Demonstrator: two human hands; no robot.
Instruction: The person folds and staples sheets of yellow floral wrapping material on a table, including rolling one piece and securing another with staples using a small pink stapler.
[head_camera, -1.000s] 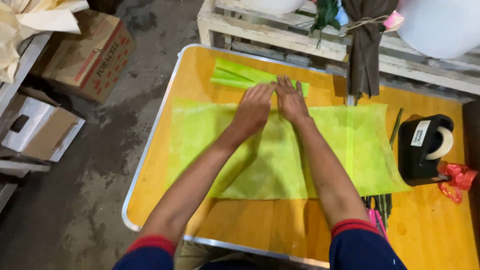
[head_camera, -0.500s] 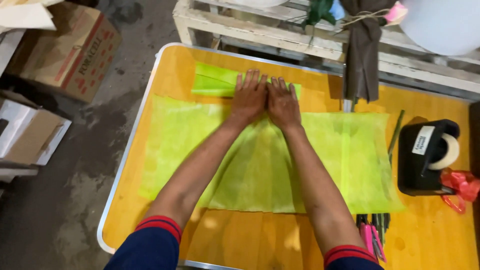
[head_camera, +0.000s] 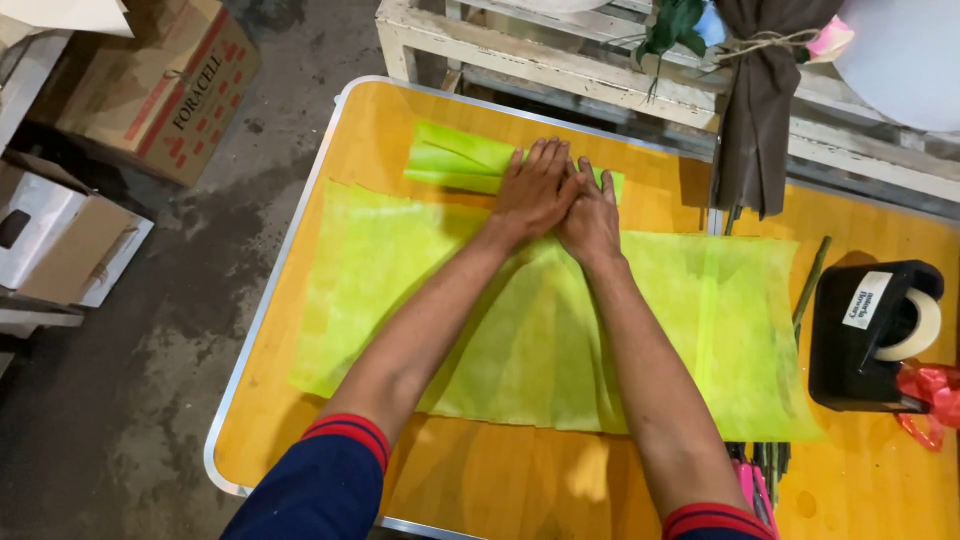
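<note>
Green wrapping sheet (head_camera: 400, 290) flat under both hands' fingers (head_camera: 545, 165)

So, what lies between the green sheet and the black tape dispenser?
In the head view, a green stem lies on the bare orange table between the green sheet and the black tape dispenser.

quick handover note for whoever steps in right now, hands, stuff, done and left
Left hand and right hand: both flat, palms down, side by side, pressing the far middle of the large lime-green wrapping sheet; neither has a grip on anything.
Sheet lies spread on the orange table, pleats fanning towards the near edge. A folded stack of the same green sheets lies just beyond the hands. Black tape dispenser at the right.
Done: sheet laid out, gathered at the top.
Left: nothing taped.
</note>
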